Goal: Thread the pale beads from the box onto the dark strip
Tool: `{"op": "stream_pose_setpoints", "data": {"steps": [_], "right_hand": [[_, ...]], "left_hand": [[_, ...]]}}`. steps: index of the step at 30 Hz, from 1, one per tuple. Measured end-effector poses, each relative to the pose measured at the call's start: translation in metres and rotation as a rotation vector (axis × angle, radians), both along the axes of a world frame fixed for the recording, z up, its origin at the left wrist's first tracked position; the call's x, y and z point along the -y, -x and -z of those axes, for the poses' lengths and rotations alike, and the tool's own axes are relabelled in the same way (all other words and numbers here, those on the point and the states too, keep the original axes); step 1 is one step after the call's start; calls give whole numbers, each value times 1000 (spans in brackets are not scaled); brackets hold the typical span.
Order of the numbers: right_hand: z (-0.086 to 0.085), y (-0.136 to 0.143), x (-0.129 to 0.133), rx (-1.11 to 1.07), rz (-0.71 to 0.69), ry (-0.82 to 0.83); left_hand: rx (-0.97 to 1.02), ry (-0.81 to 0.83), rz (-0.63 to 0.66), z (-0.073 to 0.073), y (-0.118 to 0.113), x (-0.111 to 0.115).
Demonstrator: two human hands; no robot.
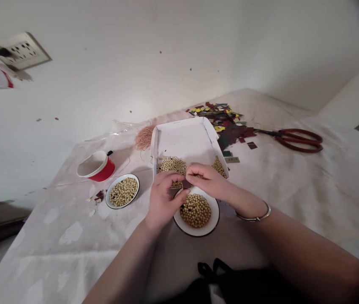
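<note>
My left hand [165, 200] is closed, thumb and fingertips pinching a small dark red flat piece [186, 184]. Right beside it, the thumb and forefinger of my right hand [208, 179] are pressed together at the piece's edge; whatever they pinch is too small to make out. Below both hands stands a dark-rimmed white bowl [215, 213] of small round tan balls [195, 211], beads or beans, I cannot tell. Just beyond my fingers, a shallow white box [182, 139] has more of these balls heaped at its near end, partly hidden by my hands.
To the left are a second bowl [123, 191] of balls, a red-and-white paper cup [100, 166] and dark red scraps [99, 196]. A pink thread bundle [144, 138] lies beside the box. Coloured flat pieces [230, 126] and red-handled scissors [300, 140] lie right. Behind is a wall socket [24, 51].
</note>
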State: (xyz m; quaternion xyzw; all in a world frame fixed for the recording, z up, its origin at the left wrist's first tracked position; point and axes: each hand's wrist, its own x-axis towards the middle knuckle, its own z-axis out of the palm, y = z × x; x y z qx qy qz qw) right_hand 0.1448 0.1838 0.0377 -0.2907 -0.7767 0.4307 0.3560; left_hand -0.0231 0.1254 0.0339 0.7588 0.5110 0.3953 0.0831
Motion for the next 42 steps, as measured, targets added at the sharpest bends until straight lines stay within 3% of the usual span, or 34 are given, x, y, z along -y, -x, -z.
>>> {"op": "stream_pose_setpoints", "data": {"steps": [5, 18, 21, 25, 28, 34, 42], "right_hand": [[1, 0, -1, 19, -9, 14], [0, -1, -1, 50, -22, 64], [3, -2, -4, 94, 47, -52], [13, -8, -14, 285, 250, -327], [20, -12, -23, 459, 309, -380], [22, -12, -34, 691, 224, -362], [22, -10, -50, 712, 106, -313]], "left_hand": [[23, 67, 18, -3, 1, -1], [-14, 13, 14, -2, 5, -2], [-46, 18, 4, -2, 4, -2], [-98, 34, -32, -1, 3, -3], [-126, 52, -66, 0, 1, -3], [-192, 136, -43, 0, 0, -3], [-237, 212, -31, -3, -2, -4]]}}
